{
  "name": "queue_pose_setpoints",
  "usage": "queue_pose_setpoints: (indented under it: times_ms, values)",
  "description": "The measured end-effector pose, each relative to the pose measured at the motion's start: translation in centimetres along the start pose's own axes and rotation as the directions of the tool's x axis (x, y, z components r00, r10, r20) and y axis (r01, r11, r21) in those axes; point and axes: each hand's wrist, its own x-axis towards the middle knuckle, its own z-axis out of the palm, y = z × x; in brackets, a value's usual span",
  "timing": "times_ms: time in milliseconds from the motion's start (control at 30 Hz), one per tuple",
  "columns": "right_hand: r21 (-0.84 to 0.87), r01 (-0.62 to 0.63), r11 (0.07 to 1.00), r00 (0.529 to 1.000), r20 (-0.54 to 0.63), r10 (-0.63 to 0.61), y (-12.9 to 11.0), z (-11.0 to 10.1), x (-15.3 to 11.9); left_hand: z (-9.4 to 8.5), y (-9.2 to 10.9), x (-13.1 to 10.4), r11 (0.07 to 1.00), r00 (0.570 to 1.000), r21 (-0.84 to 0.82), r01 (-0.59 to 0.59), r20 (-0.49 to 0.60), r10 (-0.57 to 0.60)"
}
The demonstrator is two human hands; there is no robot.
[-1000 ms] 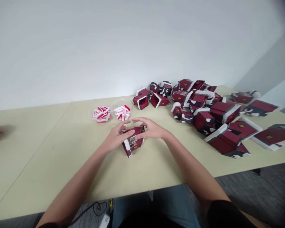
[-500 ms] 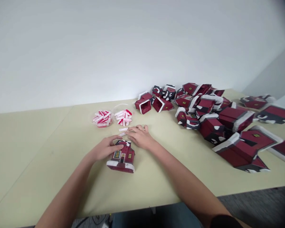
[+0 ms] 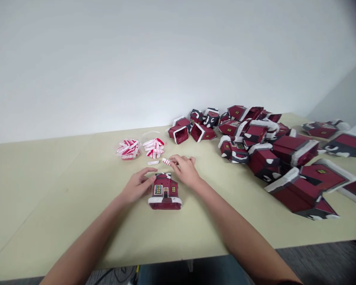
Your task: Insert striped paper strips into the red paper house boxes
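Note:
A small dark red toy house [image 3: 166, 192] with white trim, yellow windows and a dark roof lies on the table, its open base facing me. My left hand [image 3: 138, 184] is at the house's upper left, its thumb touching the roof edge and its index finger stretched out above it. Between the fingertips of my right hand [image 3: 184, 168] is a red-and-white striped strip [image 3: 166, 161], just beyond the roof. A plain white strip [image 3: 153, 162] lies on the table to the left of it.
Behind my hands are a clear bag of striped strips [image 3: 128, 149] and a second pile of strips [image 3: 154, 147]. Several similar toy houses [image 3: 261, 158] are heaped on the right, reaching back to the wall [image 3: 136, 63]. The table's front edge [image 3: 166, 261] runs close to me.
The toy house has shifted right and turned straighter. My left thumb has slid to its edge. My right hand has drawn a strip up and right, and its striped side now shows.

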Motion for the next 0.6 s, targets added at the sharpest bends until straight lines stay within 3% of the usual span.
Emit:
queue_pose_setpoints:
  times_ms: [67, 133, 267, 367, 467, 600]
  values:
    - [0.255, 0.006, 0.967, 1.0, -0.028, 0.001, 0.0, -0.6, -0.3, 0.2, -0.4, 0.1, 0.983, 0.97, 0.144, -0.118, -0.195, 0.145]
    - [0.487, 0.025, 0.873, 1.0, -0.009, -0.023, -0.5, -1.2, -0.7, 0.4, -0.7, 0.3, 0.925, 0.888, 0.293, -0.242, -0.317, 0.332]
    - [0.667, 0.006, 0.745, 0.989, 0.105, -0.101, -2.0, -1.9, -1.5, 0.5, -0.7, 0.4, 0.763, 0.676, 0.471, -0.444, -0.383, 0.63]
    - [0.681, -0.035, 0.732, 0.977, 0.176, -0.117, -2.7, -1.8, -2.1, 0.6, -0.5, 0.2, 0.671, 0.568, 0.555, -0.492, -0.38, 0.73]
    - [0.66, -0.047, 0.75, 0.975, 0.192, -0.108, -2.6, -1.8, -2.3, 0.9, -0.5, 0.1, 0.649, 0.551, 0.586, -0.486, -0.371, 0.748]
    - [0.552, 0.048, 0.832, 0.975, 0.154, -0.159, -2.1, -2.3, -2.2, 1.1, -0.7, 0.2, 0.684, 0.586, 0.541, -0.489, -0.376, 0.717]
